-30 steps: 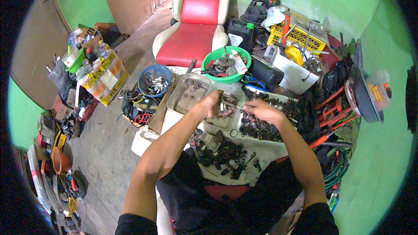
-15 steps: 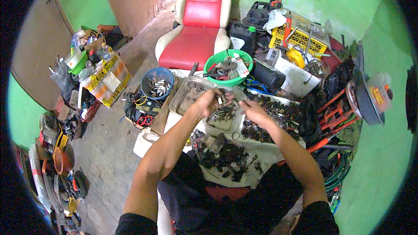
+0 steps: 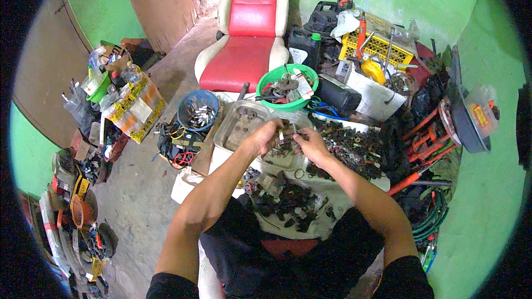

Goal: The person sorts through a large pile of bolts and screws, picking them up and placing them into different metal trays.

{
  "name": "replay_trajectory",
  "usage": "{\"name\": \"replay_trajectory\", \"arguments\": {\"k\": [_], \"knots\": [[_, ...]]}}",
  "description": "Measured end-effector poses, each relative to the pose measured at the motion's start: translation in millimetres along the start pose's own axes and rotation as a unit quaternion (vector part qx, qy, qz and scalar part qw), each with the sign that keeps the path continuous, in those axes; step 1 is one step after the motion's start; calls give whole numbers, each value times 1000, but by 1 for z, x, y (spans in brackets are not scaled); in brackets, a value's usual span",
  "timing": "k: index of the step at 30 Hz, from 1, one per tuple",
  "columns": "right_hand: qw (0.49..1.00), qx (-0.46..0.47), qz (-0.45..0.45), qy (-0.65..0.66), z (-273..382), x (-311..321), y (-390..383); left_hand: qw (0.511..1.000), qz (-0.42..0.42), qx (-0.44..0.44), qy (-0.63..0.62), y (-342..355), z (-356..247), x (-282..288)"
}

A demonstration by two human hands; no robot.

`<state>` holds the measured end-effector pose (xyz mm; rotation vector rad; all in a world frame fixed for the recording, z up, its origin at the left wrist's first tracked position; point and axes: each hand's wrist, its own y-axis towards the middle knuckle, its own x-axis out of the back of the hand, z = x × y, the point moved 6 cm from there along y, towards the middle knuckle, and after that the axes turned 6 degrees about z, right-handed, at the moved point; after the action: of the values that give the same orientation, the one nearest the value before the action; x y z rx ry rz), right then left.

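Hands meet over the middle of the spread: left hand (image 3: 265, 137) and right hand (image 3: 307, 145) are drawn close together, fingertips pinching a small metal part (image 3: 286, 135) between them, held up just above a clear plastic tray (image 3: 284, 160), prob. so bits drop back into it. Exact grip on each side is too small to tell.

Nearest the body, dark greasy parts (image 3: 288, 205) lie loose on a pale sheet (image 3: 318, 227) w/ more scattered to the right, spread flat so each pc can be seen and picked. Just left of the hands sits a second clear tray (image 3: 239, 127) w/ a few rusty bits, apart from the pile.

Beyond, a blue bucket (image 3: 198, 111) holds shiny hardware; a green basin (image 3: 286, 86) holds larger pieces plus a small white carton. Past those: black jug (image 3: 303, 49) w/ green cap and white label, yellow crate (image 3: 377, 47), yellow bottle (image 3: 374, 71), white box beneath.

Far left, a yellow printed carton (image 3: 136, 108) stands tilted on the floor amid bottles and a green tub. Red-and-cream seat (image 3: 249, 33) stands against the green wall at the back.
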<state>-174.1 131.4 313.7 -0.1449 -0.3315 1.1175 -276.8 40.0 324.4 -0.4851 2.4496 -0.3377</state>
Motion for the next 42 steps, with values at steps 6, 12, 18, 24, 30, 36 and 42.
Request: {"name": "replay_trajectory", "arguments": {"k": [6,12,18,24,30,36,42], "knots": [[978,85,7,-191,-28,-1,30,994,-91,35,44,-2,-2,19],[984,-39,171,42,1,-65,13,989,-72,33,123,1,29,91],[979,-105,152,81,-27,-94,31,923,-162,8,350,5,44,117],[970,-125,209,16,-20,-163,77,823,-380,-9,421,-77,-6,171],[972,-37,182,144,50,-220,151,832,-483,-44,270,-119,-25,215],[972,9,175,157,63,-200,141,830,-409,-136,355,-85,-22,215],[959,-17,186,-213,-14,-59,85,876,-235,-119,403,-44,-14,144]]}}
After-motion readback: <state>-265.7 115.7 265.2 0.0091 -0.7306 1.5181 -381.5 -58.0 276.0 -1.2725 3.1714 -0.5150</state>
